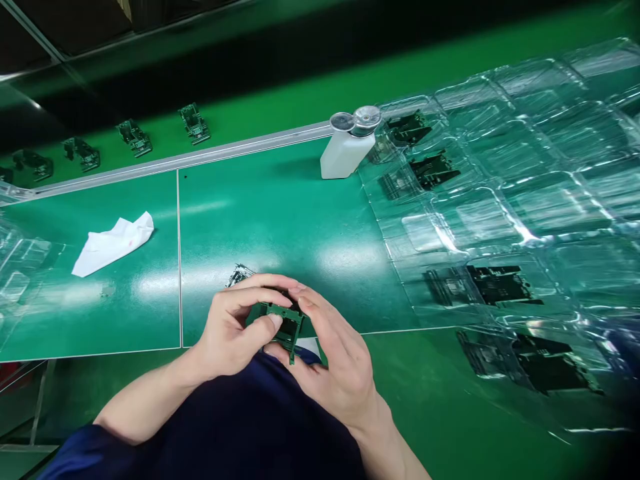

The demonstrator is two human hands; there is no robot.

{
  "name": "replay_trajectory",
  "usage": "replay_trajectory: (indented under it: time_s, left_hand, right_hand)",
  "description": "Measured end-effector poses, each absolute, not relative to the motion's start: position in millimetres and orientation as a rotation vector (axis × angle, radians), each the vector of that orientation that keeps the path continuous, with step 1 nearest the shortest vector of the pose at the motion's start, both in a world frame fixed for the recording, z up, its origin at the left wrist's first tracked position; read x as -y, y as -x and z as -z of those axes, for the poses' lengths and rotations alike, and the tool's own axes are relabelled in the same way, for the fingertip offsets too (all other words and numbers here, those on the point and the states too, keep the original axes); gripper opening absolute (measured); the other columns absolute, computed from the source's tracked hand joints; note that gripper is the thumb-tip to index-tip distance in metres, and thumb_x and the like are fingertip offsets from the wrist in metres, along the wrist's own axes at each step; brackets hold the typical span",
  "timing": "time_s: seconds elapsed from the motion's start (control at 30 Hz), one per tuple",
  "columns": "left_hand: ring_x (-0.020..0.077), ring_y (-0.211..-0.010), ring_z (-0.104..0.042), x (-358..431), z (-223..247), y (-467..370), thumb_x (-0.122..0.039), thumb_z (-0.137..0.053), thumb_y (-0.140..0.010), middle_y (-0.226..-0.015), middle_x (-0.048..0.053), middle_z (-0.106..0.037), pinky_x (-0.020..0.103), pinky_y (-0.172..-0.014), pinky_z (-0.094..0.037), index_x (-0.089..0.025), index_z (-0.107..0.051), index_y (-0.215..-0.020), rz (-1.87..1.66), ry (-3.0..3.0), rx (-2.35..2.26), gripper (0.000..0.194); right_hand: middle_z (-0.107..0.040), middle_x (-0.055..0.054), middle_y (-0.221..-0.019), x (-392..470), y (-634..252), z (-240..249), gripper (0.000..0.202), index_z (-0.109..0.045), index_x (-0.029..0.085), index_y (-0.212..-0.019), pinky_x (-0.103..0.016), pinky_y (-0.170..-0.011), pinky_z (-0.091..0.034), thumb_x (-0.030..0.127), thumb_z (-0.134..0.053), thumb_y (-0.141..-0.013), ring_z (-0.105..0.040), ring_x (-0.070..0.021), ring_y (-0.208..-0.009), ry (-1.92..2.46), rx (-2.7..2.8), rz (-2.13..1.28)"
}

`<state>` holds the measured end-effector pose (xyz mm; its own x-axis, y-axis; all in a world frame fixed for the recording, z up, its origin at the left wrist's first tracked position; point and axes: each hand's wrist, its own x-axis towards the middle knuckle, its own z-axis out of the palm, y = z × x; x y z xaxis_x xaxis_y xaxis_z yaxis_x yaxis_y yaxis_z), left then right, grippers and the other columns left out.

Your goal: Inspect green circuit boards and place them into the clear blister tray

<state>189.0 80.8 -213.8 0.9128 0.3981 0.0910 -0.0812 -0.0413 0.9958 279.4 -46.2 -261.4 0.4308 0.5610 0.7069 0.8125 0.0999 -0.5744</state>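
Both hands meet at the near edge of the green work mat and grip one small green circuit board between them. The left hand closes on it with thumb and forefinger, and the right hand holds it from the other side. A clear blister tray with dark parts lies well to the right; a white dispenser bottle and a white cloth lie farther off.

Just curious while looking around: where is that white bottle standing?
In the head view, the white bottle stands on the green mat's far edge, right of centre, beside the clear plastic trays.
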Motion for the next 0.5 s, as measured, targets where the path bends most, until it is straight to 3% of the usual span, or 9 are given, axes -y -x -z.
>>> replay_trajectory:
  time_s: [0.17, 0.27, 0.37, 0.43, 0.5]
  left_hand:
    - [0.0250, -0.128, -0.056, -109, 224, -166, -0.016, -0.066, -0.086, -0.134, 0.010, -0.062, 0.043, -0.108, -0.047, -0.026, -0.068, -0.121, -0.476, -1.901, -0.313, 0.037]
    - [0.0278, -0.138, -0.046, -145, 235, -141, -0.021, -0.071, -0.083, -0.144, 0.010, -0.055, 0.047, -0.113, -0.041, -0.031, -0.056, -0.138, -0.547, -2.075, -0.374, 0.058]
    - [0.0296, -0.145, -0.037, -173, 247, -124, -0.029, -0.075, -0.081, -0.156, 0.012, -0.041, 0.045, -0.110, -0.043, -0.034, -0.036, -0.152, -0.306, -2.146, -0.400, 0.081]
    - [0.0303, -0.144, -0.038, -180, 254, -124, -0.033, -0.076, -0.081, -0.157, 0.014, -0.039, 0.045, -0.107, -0.045, -0.033, -0.029, -0.155, -0.177, -2.143, -0.381, 0.088]
    - [0.0300, -0.139, -0.046, -179, 263, -131, -0.035, -0.075, -0.081, -0.155, 0.015, -0.043, 0.045, -0.107, -0.046, -0.032, -0.031, -0.155, -0.142, -2.133, -0.348, 0.086]
  right_hand:
    - [-0.066, -0.018, -0.117, 49, -287, 274, 0.054, -0.046, 0.011, -0.137, -0.046, -0.094, -0.061, 0.030, -0.067, -0.090, -0.064, -0.0288, -0.116, 1.611, 1.262, 0.197]
    - [-0.066, -0.018, -0.120, 55, -288, 284, 0.052, -0.049, 0.012, -0.135, -0.044, -0.096, -0.060, 0.032, -0.067, -0.090, -0.065, -0.0283, -0.114, 1.796, 1.176, 0.100]
    - [-0.067, -0.018, -0.118, 53, -283, 293, 0.047, -0.051, 0.011, -0.132, -0.042, -0.094, -0.060, 0.033, -0.064, -0.092, -0.067, -0.0278, -0.111, 1.918, 1.117, 0.017]
    - [-0.068, -0.017, -0.117, 46, -278, 297, 0.046, -0.050, 0.012, -0.131, -0.042, -0.092, -0.061, 0.035, -0.063, -0.093, -0.068, -0.0276, -0.108, 1.941, 1.099, -0.026]
    - [-0.068, -0.016, -0.116, 37, -273, 297, 0.045, -0.051, 0.013, -0.130, -0.041, -0.090, -0.062, 0.037, -0.062, -0.093, -0.068, -0.0275, -0.106, 1.952, 1.094, -0.056]
